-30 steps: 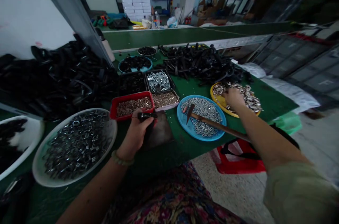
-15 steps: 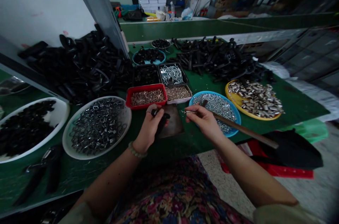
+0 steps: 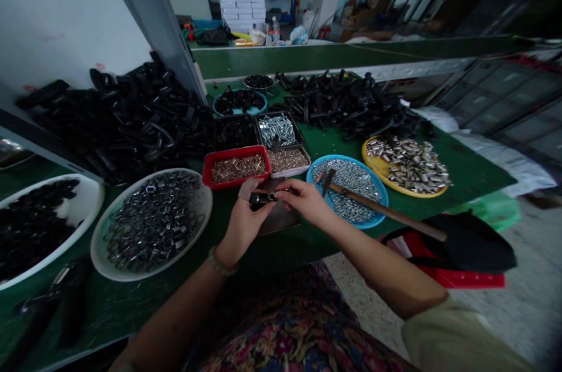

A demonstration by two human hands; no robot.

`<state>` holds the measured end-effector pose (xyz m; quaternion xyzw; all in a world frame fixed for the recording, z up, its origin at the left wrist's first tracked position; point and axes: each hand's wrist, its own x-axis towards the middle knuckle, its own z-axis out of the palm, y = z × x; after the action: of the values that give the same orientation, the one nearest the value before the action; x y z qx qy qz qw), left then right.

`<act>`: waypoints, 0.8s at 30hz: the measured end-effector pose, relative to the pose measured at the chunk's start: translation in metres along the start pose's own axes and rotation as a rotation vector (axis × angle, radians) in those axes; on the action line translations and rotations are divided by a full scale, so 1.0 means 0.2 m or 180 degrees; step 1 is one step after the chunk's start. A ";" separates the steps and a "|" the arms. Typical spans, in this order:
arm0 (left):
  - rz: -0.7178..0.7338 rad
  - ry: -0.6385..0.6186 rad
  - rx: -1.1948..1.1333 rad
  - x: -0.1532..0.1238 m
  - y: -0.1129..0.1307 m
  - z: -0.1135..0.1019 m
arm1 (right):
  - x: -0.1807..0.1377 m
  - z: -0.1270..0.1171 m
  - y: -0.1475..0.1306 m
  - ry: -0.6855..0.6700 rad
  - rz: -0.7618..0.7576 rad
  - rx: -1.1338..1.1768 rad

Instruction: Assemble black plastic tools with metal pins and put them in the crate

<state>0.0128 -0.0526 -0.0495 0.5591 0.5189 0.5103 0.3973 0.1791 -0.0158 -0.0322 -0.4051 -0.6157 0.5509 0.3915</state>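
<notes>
My left hand (image 3: 244,221) is closed around a small black part (image 3: 260,198) just above a dark metal plate (image 3: 281,217) on the green table. My right hand (image 3: 304,201) meets it from the right, fingers pinched on a small metal piece against the black part's end. A hammer (image 3: 377,208) with a wooden handle lies across the blue plate of small silver nuts (image 3: 351,176), right of my hands. The red tray of thin metal pins (image 3: 235,167) sits just beyond my hands.
A white bowl of metal rings (image 3: 153,222) stands left, a yellow plate of silver sleeves (image 3: 406,164) right. Heaps of black plastic parts (image 3: 127,114) fill the back. Small trays of screws (image 3: 276,130) sit behind the red tray. Pliers (image 3: 48,307) lie front left.
My right hand left the yellow plate, came across with a small metal piece and now touches the black part in my left hand. The view swung left.
</notes>
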 end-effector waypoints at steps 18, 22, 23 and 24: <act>-0.0708 -0.1321 0.0362 0.27 0.16 0.11 | 0.16 -0.48 -0.15 -0.0740 -0.1036 -0.2834; -0.0962 -0.0836 0.0596 0.28 0.22 0.03 | 0.38 -1.06 -0.12 0.2460 0.1225 -0.3340; -0.0948 -0.0785 0.0781 0.27 0.22 0.01 | 0.42 -1.20 -0.10 0.2697 0.1389 -0.3349; -0.0895 -0.0760 0.0988 0.27 0.22 -0.01 | 0.45 -1.31 -0.07 0.2920 0.1579 -0.3350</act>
<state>0.0159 -0.0070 0.0029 0.5921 0.6132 0.2943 0.4322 0.3888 0.1613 0.0077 -0.8560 -0.4633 0.0305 0.2275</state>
